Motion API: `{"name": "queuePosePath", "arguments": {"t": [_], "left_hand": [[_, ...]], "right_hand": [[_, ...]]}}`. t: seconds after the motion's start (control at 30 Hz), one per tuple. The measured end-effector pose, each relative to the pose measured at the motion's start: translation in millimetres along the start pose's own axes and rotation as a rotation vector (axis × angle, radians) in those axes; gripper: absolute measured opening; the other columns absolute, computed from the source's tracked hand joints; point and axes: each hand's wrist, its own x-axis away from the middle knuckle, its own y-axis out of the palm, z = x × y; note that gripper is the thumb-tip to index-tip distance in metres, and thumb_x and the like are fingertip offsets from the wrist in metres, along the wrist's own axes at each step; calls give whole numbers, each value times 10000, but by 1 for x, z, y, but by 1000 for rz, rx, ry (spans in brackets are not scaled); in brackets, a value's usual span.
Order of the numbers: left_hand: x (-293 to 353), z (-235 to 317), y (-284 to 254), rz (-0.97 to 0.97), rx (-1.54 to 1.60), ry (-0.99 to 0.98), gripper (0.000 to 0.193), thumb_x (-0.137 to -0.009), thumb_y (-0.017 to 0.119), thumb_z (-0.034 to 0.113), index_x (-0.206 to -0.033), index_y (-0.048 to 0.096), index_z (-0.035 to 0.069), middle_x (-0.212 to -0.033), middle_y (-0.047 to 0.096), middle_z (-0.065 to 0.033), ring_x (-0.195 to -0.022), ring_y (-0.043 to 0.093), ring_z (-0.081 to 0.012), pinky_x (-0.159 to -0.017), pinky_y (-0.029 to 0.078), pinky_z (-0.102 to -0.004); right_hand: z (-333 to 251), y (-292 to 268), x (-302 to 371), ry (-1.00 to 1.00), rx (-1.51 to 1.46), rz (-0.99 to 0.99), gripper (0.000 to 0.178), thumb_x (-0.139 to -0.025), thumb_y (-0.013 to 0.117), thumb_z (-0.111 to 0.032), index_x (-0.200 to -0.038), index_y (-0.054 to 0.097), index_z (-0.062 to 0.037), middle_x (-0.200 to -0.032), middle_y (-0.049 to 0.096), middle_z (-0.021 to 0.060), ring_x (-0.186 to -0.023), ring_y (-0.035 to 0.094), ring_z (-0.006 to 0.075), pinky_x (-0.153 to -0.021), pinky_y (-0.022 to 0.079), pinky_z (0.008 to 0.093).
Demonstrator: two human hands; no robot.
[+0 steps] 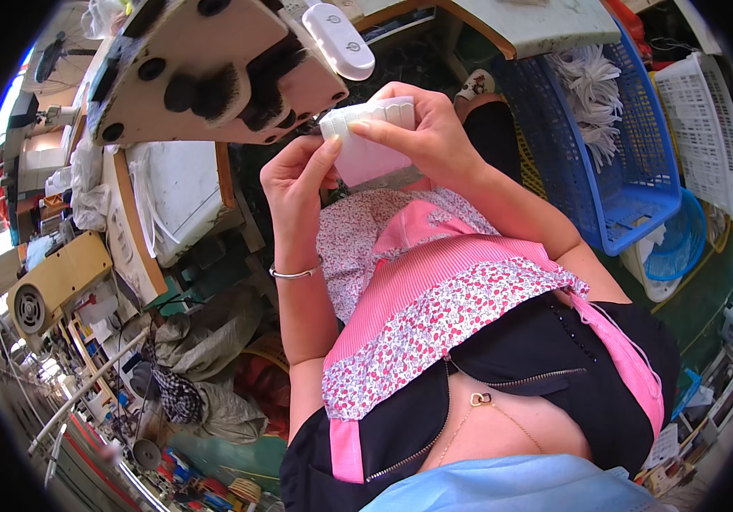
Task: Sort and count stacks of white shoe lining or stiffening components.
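Note:
Both of my hands hold one small white and pale pink fabric piece (pixel 368 145) with a stitched, ribbed top edge, raised in front of my lap. My left hand (pixel 298 183) pinches its lower left side between thumb and fingers; a thin silver bracelet (pixel 295 273) circles that wrist. My right hand (pixel 422 136) grips the upper right edge with the thumb across the ribbed strip. The piece sits just below the underside of a tilted-back sewing machine head (pixel 213 72).
A blue plastic basket (pixel 639 162) with white elastic strips stands at my right, a white basket (pixel 707 128) beyond it. A wooden-edged work table (pixel 170 205) lies at the left, a beige motor unit (pixel 55 286) and heaped cloth (pixel 204 341) below it.

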Motion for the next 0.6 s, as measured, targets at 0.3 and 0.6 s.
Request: {"name": "queuePosePath", "arguments": {"t": [0.3,0.6], "left_hand": [[-1,3,-1,-12,-38,-15,182,-875,719,159,-799,697,-5,-651,600,14,-585,535,-39,-514,427,-207],[2,-8,0,-34,101,57,196,-874,733,171,-829,714,-19,-695,637,5,-615,557,-43,-538,450,-199]], "right_hand": [[-7,3,-3,-104,287,47,197,-859,738,-182,-930,656,-17,-808,656,15,-760,597,68,-659,491,233],[-6,9,4,-54,143,54,117,-895,702,-99,-943,633,-17,-858,626,-18,-765,554,34,-685,441,185]]}}
